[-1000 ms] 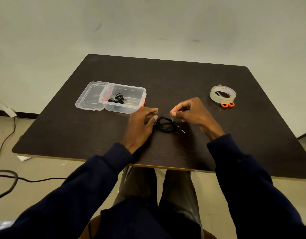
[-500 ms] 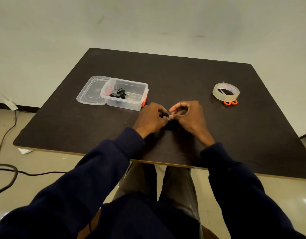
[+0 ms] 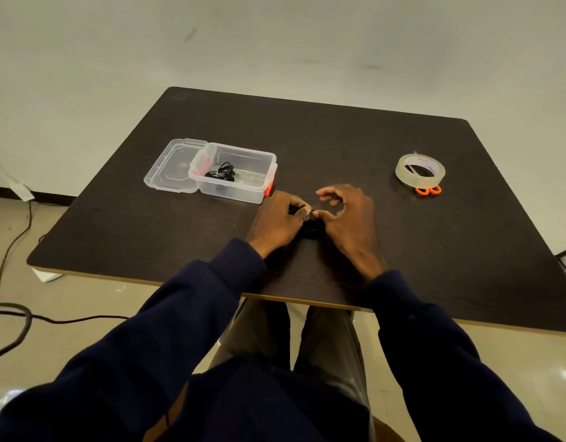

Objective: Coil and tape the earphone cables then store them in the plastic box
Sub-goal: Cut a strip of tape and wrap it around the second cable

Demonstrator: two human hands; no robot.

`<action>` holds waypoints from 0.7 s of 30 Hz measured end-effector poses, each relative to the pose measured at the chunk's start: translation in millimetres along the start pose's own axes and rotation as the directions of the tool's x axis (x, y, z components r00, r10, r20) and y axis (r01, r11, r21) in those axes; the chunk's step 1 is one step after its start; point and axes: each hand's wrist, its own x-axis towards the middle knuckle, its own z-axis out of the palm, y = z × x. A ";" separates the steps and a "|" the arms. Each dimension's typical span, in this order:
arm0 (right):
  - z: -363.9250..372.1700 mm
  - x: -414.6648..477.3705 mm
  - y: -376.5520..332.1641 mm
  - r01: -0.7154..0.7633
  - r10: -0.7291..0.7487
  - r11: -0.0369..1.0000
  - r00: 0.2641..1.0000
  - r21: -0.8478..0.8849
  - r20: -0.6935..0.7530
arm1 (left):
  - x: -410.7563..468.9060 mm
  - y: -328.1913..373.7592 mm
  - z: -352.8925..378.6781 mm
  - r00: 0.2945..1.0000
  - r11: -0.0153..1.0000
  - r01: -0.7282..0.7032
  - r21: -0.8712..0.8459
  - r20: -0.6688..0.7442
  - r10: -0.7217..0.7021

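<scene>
A coiled black earphone cable lies on the dark table, mostly hidden between my hands. My left hand grips the coil from the left. My right hand pinches a small piece of clear tape against the coil with thumb and forefinger, its other fingers spread above. To the left stands the clear plastic box with orange latches. It holds another coiled black earphone cable.
The box's clear lid lies open against its left side. A roll of clear tape sits at the right with orange-handled scissors just in front. Cords run over the floor at the left.
My hands came together over the coil, which was plainly visible a second ago and is now mostly covered. The right hand brought the tape piece down onto it.
</scene>
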 end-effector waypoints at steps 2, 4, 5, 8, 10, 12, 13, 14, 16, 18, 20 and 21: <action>0.7 -4.4 -2.6 0.011 -0.015 0.998 0.998 -0.055 -0.063 | 1.7 -0.4 0.5 1.000 1.000 0.021 -0.011 -0.008 -0.021; 2.0 -8.6 -4.8 0.043 -0.058 0.992 0.991 -0.117 -0.125 | 2.6 -0.4 0.7 0.999 0.999 0.040 -0.027 -0.011 -0.041; 3.0 -10.6 -5.6 0.064 -0.086 0.987 0.985 -0.148 -0.148 | 3.0 -0.6 0.5 0.999 0.998 0.047 -0.036 -0.013 -0.047; 5.0 -13.5 -4.4 0.123 -0.159 0.970 0.972 -0.208 -0.171 | 3.7 -0.8 -0.6 0.997 0.995 0.072 -0.064 -0.012 -0.073; 5.9 -13.8 -2.1 0.147 -0.186 0.962 0.970 -0.228 -0.156 | 4.1 -1.3 -1.6 0.996 0.993 0.084 -0.085 -0.010 -0.085; 6.1 -13.6 -1.1 0.165 -0.202 0.957 0.969 -0.240 -0.139 | 4.1 -1.3 -2.4 0.995 0.989 0.093 -0.111 -0.012 -0.095; 6.1 -13.5 -1.4 0.174 -0.212 0.953 0.968 -0.247 -0.136 | 3.9 -0.9 -2.7 0.995 0.987 0.093 -0.129 -0.016 -0.096; 5.8 -13.6 -1.9 0.178 -0.216 0.952 0.967 -0.248 -0.133 | 3.5 -0.4 -3.2 0.995 0.985 0.090 -0.144 -0.023 -0.095; 4.9 -14.1 -2.4 0.177 -0.207 0.954 0.973 -0.241 -0.105 | 2.4 -0.1 -4.3 0.995 0.981 0.085 -0.173 -0.037 -0.093; 3.6 -13.8 -2.9 0.187 -0.200 0.953 0.979 -0.237 -0.032 | 0.8 -0.9 -5.5 0.995 0.978 0.083 -0.192 -0.044 -0.093; 0.9 -12.8 -4.9 0.193 -0.186 0.958 0.981 -0.212 0.049 | -1.3 -1.9 -6.4 0.995 0.975 0.081 -0.209 -0.043 -0.092; -0.9 -12.4 -6.6 0.191 -0.179 0.960 0.981 -0.203 0.073 | -2.1 -2.4 -7.1 0.995 0.973 0.079 -0.217 -0.039 -0.090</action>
